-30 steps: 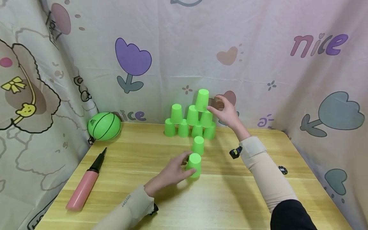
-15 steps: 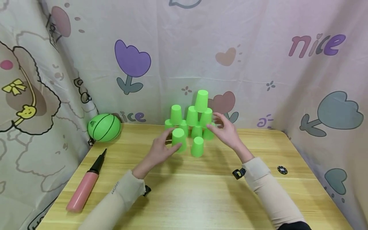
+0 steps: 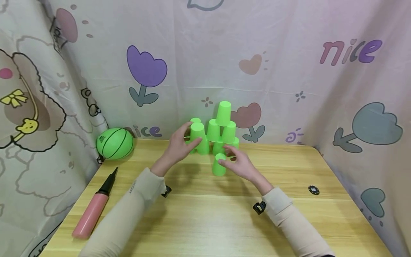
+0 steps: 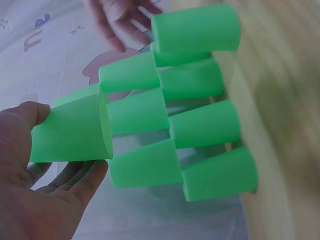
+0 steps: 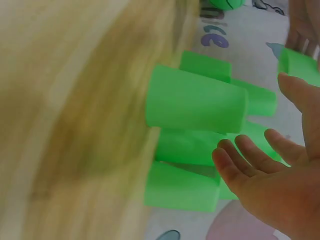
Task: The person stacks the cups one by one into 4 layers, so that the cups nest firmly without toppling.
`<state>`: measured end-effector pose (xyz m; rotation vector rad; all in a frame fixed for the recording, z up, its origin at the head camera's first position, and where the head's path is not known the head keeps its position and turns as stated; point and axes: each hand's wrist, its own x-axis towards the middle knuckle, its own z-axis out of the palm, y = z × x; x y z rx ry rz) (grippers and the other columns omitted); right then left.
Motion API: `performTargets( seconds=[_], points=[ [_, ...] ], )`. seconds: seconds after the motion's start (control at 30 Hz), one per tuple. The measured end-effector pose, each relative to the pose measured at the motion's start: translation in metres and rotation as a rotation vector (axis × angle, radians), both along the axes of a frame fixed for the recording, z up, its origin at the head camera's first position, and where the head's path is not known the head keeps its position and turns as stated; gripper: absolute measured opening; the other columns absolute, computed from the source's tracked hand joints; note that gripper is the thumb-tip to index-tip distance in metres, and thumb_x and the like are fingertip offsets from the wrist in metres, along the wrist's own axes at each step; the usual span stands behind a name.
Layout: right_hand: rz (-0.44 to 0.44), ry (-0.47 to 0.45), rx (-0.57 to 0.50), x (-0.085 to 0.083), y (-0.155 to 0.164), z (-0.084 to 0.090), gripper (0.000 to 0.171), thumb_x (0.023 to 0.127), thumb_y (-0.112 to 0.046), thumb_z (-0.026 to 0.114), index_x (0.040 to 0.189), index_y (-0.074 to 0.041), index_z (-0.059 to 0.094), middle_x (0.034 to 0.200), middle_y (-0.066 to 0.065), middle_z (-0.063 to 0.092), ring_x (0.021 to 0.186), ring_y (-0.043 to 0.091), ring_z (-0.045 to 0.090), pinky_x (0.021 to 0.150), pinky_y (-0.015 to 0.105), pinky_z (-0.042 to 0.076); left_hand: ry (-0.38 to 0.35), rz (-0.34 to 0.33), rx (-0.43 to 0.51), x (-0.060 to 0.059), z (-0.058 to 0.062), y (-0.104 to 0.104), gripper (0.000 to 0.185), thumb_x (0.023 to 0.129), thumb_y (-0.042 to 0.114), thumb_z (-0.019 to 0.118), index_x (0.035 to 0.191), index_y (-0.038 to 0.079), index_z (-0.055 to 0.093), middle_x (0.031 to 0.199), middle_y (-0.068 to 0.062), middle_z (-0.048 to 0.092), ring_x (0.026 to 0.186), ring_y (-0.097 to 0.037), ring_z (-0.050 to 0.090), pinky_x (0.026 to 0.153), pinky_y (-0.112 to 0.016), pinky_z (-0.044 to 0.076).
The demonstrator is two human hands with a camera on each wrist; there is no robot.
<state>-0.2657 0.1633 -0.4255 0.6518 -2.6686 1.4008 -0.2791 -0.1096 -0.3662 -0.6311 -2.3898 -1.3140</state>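
Holding green cup [image 3: 197, 130], left hand [image 3: 177, 150].

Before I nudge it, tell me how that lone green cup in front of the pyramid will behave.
The lone green cup looks thin plastic, so probably light and quick to slide on the smooth wooden table. It stands upside down on its wide rim, so tipping seems unlikely. The right hand is at its side; the cup pyramid behind might topple if bumped.

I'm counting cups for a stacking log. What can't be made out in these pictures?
- Head view: the pyramid's left cups sit behind the left hand and its held cup.
- Right wrist view: the table is motion-blurred.
- Head view: the black disc is too small to identify.
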Motion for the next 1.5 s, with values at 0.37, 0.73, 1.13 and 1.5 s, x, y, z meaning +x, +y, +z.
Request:
performTargets(
  seconds=[0.37, 0.73, 1.13, 1.5],
  points=[
    [0.006, -0.066, -0.031, 0.000, -0.007, -0.018, 0.074, 0.091, -0.020, 0.084, 0.153, -0.001, 0.048, 0.129, 0.020, 0.066, 0.117, 0.035, 0.068, 0.101, 0.046, 0.061, -0.018, 0.030, -0.016, -0.030, 0.028, 0.009, 0.065, 0.098, 0.024, 0.077, 0.152, 0.003, 0.048, 0.133, -0.020, 0.067, 0.116, -0.036, 0.070, 0.098, -0.046, 0.062],
    [0.002, -0.070, -0.026, -0.003, -0.010, -0.024, 0.066, 0.093, -0.014, 0.080, 0.149, 0.003, 0.051, 0.128, 0.021, 0.067, 0.114, 0.034, 0.068, 0.099, 0.043, 0.062, -0.029, 0.062, -0.029, -0.054, 0.044, 0.017, 0.064, 0.099, 0.025, 0.075, 0.153, 0.005, 0.047, 0.128, -0.020, 0.068, 0.110, -0.035, 0.070, 0.093, -0.047, 0.062],
    [-0.007, -0.102, -0.010, -0.003, -0.010, -0.024, 0.061, 0.095, -0.014, 0.078, 0.149, 0.002, 0.052, 0.128, 0.020, 0.068, 0.115, 0.035, 0.068, 0.097, 0.042, 0.062, -0.093, 0.110, -0.037, -0.074, 0.047, 0.025, 0.062, 0.099, 0.028, 0.074, 0.152, 0.008, 0.048, 0.129, -0.019, 0.068, 0.116, -0.034, 0.068, 0.099, -0.048, 0.059],
    [-0.015, -0.101, -0.010, -0.002, -0.009, -0.025, 0.060, 0.096, -0.013, 0.077, 0.149, 0.001, 0.051, 0.130, 0.019, 0.067, 0.117, 0.034, 0.068, 0.100, 0.044, 0.061, -0.136, 0.157, -0.059, -0.087, 0.044, 0.031, 0.067, 0.100, 0.032, 0.072, 0.155, 0.006, 0.044, 0.133, -0.020, 0.065, 0.121, -0.036, 0.062, 0.105, -0.050, 0.054]
  ],
)
